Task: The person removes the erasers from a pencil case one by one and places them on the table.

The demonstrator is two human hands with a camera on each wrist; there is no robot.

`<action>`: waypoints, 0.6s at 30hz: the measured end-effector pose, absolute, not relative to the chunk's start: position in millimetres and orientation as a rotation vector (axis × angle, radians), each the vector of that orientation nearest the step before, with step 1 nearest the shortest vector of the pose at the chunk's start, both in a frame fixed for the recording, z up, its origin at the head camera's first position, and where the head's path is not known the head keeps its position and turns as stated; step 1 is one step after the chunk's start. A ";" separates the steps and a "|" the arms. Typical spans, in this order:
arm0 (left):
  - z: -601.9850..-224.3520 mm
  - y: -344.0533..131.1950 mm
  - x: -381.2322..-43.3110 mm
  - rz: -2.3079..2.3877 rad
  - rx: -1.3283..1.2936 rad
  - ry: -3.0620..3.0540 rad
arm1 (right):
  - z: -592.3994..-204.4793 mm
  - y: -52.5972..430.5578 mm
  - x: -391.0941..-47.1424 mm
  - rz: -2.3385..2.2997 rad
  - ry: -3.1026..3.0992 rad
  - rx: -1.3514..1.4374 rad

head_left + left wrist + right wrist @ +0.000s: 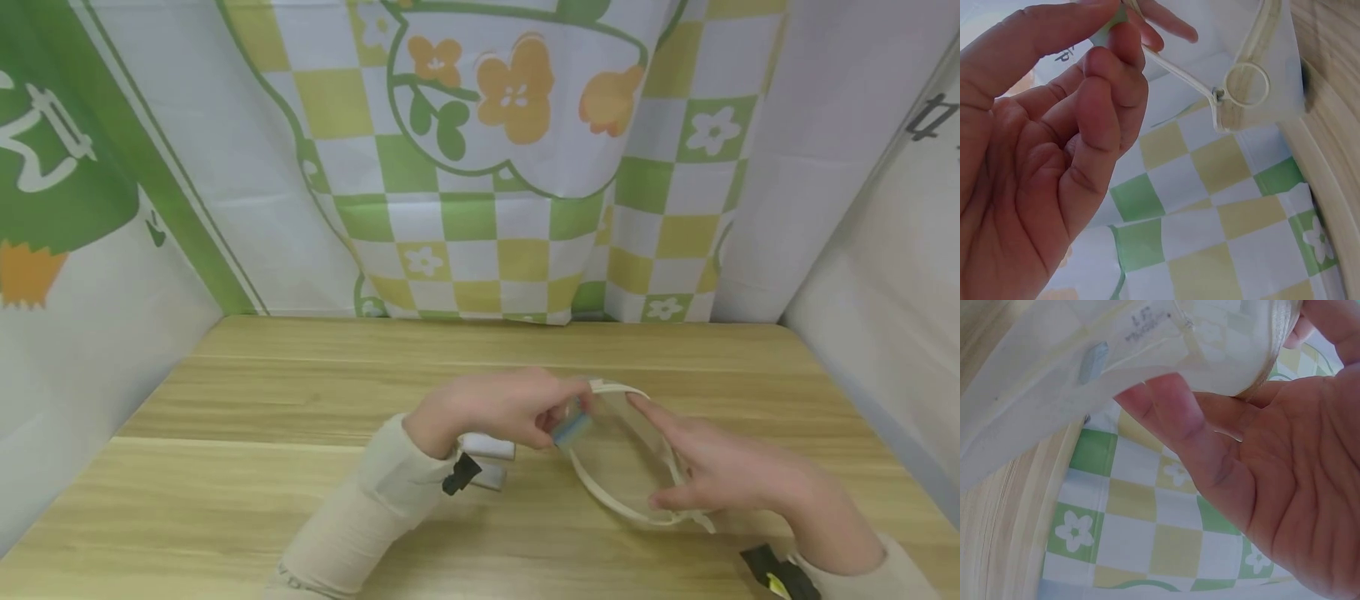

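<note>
A clear zip bag (622,454) with a cream zipper is spread wide at its mouth above the wooden table. My right hand (738,467) holds its right side, thumb and index finger apart along the zipper edge. In the right wrist view, the fingers of that hand (1229,444) lie against the see-through plastic. My left hand (517,408) is at the left of the mouth and pinches a small pale blue-green block (572,427), mostly hidden by the fingertips in the left wrist view. A bluish block (1093,362) and handwriting show through the bag.
Two small whitish bars (487,447) lie on the table (300,400) beneath my left wrist. A ring pull (1247,84) hangs at the zipper's end. Behind the table hangs a green and yellow checked curtain (468,217); pale cloth walls stand on both sides.
</note>
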State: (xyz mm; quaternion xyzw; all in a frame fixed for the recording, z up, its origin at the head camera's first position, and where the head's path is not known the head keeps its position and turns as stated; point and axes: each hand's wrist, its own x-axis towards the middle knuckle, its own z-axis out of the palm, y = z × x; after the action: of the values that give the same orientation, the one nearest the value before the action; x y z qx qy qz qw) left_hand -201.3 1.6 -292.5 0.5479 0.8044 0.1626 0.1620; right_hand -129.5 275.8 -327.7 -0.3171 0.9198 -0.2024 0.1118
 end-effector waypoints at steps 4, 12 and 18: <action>-291.8 -2.8 -203.1 0.475 1.541 2.291 | -327.6 275.2 -129.5 -0.593 2.704 -0.920; -293.7 -11.2 -206.3 0.449 1.469 2.321 | -329.0 275.7 -130.2 -0.597 2.708 -0.938; -296.6 -18.3 -207.0 0.436 1.467 2.341 | -329.2 274.9 -129.8 -0.576 2.715 -0.943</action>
State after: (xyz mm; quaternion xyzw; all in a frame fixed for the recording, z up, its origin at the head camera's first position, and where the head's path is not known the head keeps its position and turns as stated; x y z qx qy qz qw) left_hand -207.0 -18.3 -296.6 0.5168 0.8246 0.1535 0.1717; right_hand -129.8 274.9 -329.2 -0.3199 0.9211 -0.1956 0.1051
